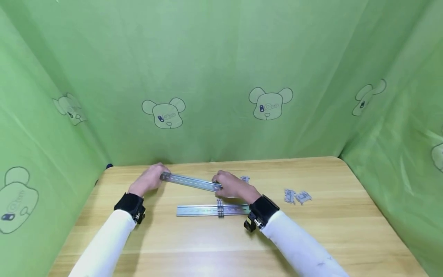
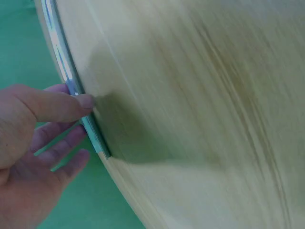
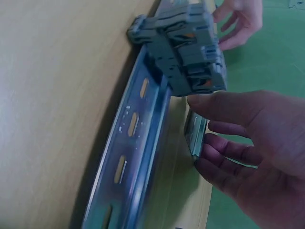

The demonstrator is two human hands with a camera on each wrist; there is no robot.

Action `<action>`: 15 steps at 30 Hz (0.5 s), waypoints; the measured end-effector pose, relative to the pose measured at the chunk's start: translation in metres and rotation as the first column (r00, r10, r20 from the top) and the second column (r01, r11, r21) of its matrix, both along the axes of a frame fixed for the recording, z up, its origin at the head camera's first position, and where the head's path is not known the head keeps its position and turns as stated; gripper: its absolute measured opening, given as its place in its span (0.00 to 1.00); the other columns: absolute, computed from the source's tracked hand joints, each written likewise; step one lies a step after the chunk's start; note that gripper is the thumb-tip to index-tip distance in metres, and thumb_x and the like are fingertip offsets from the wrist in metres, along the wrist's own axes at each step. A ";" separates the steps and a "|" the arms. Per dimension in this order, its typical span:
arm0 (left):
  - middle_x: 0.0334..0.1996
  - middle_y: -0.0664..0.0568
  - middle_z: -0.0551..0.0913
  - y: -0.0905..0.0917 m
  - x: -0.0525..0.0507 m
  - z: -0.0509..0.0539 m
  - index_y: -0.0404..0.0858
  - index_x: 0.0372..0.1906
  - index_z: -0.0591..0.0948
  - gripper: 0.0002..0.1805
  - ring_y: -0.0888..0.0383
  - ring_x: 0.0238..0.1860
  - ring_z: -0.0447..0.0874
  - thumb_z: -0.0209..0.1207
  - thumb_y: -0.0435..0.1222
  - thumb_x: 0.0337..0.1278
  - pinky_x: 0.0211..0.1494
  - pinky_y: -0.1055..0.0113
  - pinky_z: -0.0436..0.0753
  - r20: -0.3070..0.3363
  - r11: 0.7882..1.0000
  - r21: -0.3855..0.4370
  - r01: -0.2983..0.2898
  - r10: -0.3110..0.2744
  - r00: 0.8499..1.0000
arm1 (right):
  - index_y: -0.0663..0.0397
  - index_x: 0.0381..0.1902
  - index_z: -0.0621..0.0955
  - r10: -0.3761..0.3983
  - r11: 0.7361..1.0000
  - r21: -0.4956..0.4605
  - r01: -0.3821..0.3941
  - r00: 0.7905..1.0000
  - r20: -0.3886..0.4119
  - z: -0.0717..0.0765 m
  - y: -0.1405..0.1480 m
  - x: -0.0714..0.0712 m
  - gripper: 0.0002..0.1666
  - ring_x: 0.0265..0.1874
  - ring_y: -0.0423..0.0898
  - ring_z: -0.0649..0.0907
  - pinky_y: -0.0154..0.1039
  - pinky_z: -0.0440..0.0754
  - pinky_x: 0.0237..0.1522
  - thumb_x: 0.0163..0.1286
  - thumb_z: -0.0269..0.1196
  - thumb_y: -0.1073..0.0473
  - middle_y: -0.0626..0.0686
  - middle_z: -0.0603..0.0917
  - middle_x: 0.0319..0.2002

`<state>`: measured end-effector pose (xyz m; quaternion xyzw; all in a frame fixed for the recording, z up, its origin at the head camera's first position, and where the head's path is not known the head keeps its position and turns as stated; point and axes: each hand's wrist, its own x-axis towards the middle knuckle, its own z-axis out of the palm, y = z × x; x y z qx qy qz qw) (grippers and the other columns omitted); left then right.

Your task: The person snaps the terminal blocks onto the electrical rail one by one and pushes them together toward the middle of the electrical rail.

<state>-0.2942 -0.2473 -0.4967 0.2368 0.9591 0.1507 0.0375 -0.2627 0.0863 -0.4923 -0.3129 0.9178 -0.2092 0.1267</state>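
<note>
A slotted metal DIN rail (image 1: 190,182) slants between the two hands, lifted at the far side of the table. My left hand (image 1: 150,179) pinches its left end; the left wrist view shows the thumb over the rail (image 2: 95,131). At the other end, my right hand (image 1: 232,186) grips it with thumb and fingers. Nearer to me lies a second DIN rail (image 1: 199,210), carrying a few grey terminal blocks (image 1: 220,208) clipped across its middle. These blocks (image 3: 183,52) stand close to the right thumb in the right wrist view. The right forearm covers the second rail's right end.
Two loose grey terminal blocks (image 1: 290,196) lie to the right of the right hand. Another grey piece (image 1: 245,179) sits just behind that hand, partly hidden. Green curtain (image 1: 214,77) walls off the back and sides of the wooden table (image 1: 194,246).
</note>
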 end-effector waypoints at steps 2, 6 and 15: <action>0.49 0.40 0.84 0.000 -0.002 -0.002 0.35 0.48 0.87 0.28 0.42 0.51 0.81 0.61 0.12 0.38 0.60 0.47 0.82 0.009 1.000 -0.013 -0.006 0.006 1.000 | 0.67 0.61 0.79 0.000 1.000 0.012 0.000 1.000 -0.014 -0.002 -0.002 0.000 0.30 0.52 0.52 0.81 0.43 0.83 0.57 0.64 0.74 0.61 0.59 0.80 0.55; 0.45 0.42 0.83 -0.003 -0.006 -0.004 0.34 0.49 0.86 0.29 0.44 0.48 0.81 0.62 0.11 0.36 0.57 0.49 0.84 0.032 1.000 -0.010 -0.027 0.027 0.999 | 0.67 0.59 0.80 0.014 1.000 0.001 -0.014 1.000 -0.025 -0.002 -0.007 -0.001 0.28 0.50 0.52 0.82 0.42 0.83 0.56 0.63 0.73 0.64 0.59 0.81 0.53; 0.41 0.47 0.82 -0.009 -0.002 0.004 0.35 0.48 0.86 0.25 0.49 0.42 0.80 0.69 0.19 0.38 0.49 0.55 0.86 0.034 0.998 0.066 0.013 -0.015 0.999 | 0.68 0.57 0.81 -0.030 0.997 -0.067 0.026 0.998 -0.060 0.010 0.004 0.000 0.29 0.48 0.52 0.82 0.43 0.84 0.55 0.55 0.73 0.71 0.60 0.83 0.51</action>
